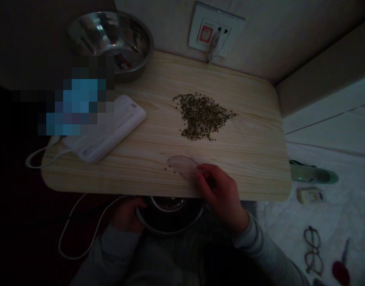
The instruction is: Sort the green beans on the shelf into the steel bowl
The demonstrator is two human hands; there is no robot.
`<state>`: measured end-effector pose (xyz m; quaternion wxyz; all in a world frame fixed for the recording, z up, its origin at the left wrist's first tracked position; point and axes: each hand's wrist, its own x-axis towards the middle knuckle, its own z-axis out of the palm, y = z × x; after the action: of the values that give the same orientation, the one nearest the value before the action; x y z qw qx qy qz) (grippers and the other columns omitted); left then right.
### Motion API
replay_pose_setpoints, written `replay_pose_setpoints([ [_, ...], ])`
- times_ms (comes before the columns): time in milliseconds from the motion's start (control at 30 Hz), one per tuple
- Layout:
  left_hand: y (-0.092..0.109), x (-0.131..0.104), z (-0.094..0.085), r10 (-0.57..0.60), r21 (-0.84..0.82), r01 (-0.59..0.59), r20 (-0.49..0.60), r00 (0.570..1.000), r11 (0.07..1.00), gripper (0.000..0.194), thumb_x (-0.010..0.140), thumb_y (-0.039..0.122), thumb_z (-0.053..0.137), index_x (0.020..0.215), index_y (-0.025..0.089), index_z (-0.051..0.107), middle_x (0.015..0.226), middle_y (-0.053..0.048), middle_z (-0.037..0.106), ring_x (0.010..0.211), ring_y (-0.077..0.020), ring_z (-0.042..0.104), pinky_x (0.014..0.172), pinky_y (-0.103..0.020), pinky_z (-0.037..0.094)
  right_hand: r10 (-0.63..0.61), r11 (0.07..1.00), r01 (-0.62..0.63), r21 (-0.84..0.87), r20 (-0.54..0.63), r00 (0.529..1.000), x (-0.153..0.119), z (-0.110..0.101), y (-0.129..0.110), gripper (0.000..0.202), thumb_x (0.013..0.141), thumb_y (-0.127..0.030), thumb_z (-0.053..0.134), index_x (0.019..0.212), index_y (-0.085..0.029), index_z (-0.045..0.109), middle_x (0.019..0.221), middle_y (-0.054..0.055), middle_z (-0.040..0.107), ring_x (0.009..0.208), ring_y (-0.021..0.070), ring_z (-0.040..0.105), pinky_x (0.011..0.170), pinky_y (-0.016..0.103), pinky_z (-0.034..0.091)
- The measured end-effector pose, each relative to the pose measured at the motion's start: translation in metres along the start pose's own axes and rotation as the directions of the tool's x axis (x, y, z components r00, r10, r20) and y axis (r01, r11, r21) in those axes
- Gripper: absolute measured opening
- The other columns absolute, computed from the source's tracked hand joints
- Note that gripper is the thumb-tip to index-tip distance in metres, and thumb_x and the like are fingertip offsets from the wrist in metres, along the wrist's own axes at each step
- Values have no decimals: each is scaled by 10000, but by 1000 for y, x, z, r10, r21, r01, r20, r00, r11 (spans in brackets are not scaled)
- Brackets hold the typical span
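My right hand [219, 190] pinches a clear, half-round protractor [182, 163] close to the table's front edge. A few stray green beans [170, 167] lie beside the protractor's left end. Farther back, many small green beans, like mung beans [202, 115], are spread in a loose patch on the tabletop. Below the front edge, my left hand [130, 212] grips the left side of a dark round bowl [170, 224] with a metal rim. The table partly hides this bowl, and its contents are too dark to make out.
A white box-shaped device [111, 131] with a cable sits on the wooden table [158, 95], left. Behind it stands a steel basin [135, 43]. A wall socket [215, 31] holds a plug. Eyeglasses [313, 250] and a green bottle-like object [313, 174] lie on white bedding, right.
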<state>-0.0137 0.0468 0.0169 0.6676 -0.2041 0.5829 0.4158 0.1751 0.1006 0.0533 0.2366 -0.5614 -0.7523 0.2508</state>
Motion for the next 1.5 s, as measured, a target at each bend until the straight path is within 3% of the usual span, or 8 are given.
replay_pose_setpoints([
  [167,5,-2,-6,-65,16,65,2,998,998,273,481,-11,475,593,172,644,636,-18,694,855,-278,598,721,-367,496,-100,994,101,-38,31,994,4,3,-6,171,786,-250,463,912,-160,537,691,33,604,639,132,542,591,262,433],
  [400,6,-2,-10,-19,-26,20,50,999,999,340,481,-30,457,668,173,657,690,-19,700,876,-274,591,753,-373,483,-211,976,216,-36,113,971,1,5,-14,165,800,-235,447,902,-160,553,742,43,628,655,132,544,605,267,420],
  [633,6,-4,-3,-108,-70,106,-29,994,992,491,492,-18,425,892,175,635,721,-28,702,861,-284,596,729,-402,491,-261,965,259,42,218,940,-7,5,-19,158,805,-237,445,906,-170,545,763,26,626,692,124,542,656,272,402],
  [800,2,-2,-5,-73,13,73,-18,997,997,429,485,-21,465,825,161,651,702,-22,700,813,-285,611,720,-407,497,-171,985,164,54,183,968,-4,4,-21,161,804,-239,435,884,-158,548,720,32,612,651,123,532,609,251,410],
  [1033,-3,0,-4,-79,62,81,-40,996,995,371,468,-28,477,721,166,667,686,-34,700,795,-300,614,686,-414,506,10,1000,-10,-12,40,999,15,9,-16,175,785,-277,443,883,-156,521,603,13,574,592,131,513,571,247,403],
  [1300,-12,3,-4,6,134,-3,-26,1000,991,361,458,-37,479,687,185,649,655,-4,689,764,-263,625,652,-378,512,198,980,-199,-14,-48,979,16,-8,3,105,771,-277,442,808,-178,442,539,-24,520,514,109,490,492,208,355],
  [1500,-14,1,-1,-48,185,53,-29,998,981,191,526,26,506,503,188,604,502,-14,651,793,-274,618,667,-382,507,280,958,-284,-46,-72,957,11,-27,21,101,760,-280,441,786,-183,430,548,-21,532,506,109,498,479,203,350],
])
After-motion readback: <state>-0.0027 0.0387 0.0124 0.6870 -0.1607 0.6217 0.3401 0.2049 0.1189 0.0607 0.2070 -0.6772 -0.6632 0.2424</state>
